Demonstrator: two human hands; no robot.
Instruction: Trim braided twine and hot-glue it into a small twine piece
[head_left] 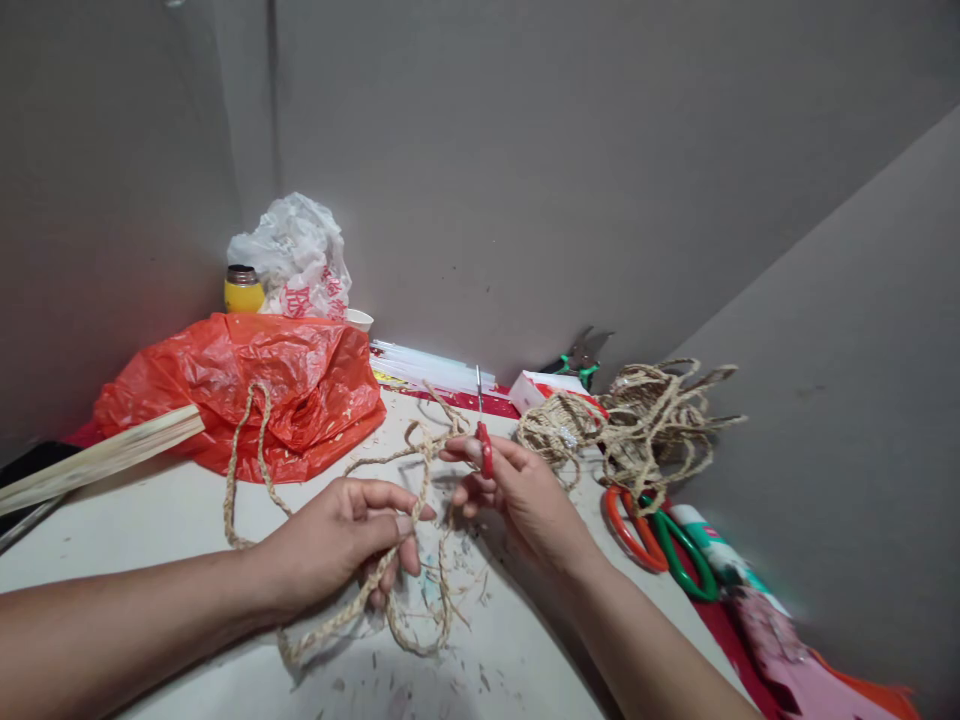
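Note:
My left hand (pixel 352 540) pinches a braided straw rope (pixel 330 625) between thumb and fingers, above the white tabletop. The rope runs up from that hand, loops in front of it and trails behind it towards the red bag. In my right hand (pixel 517 495) is a small pair of scissors (pixel 484 450) with red handles, its narrow metal blades pointing up and away from me. The right fingertips are close to the upper part of the rope; whether they touch it I cannot tell. Short straw trimmings (pixel 480 595) lie beneath the hands.
A red plastic bag (pixel 300 400), a yellow jar (pixel 244 290) and a white bag (pixel 300 235) stand back left. Flat straw strips (pixel 112 455) jut in at left. Coiled ropes (pixel 660 425), pruning shears (pixel 585 355) and orange and green handles (pixel 682 555) lie at right, near grey walls.

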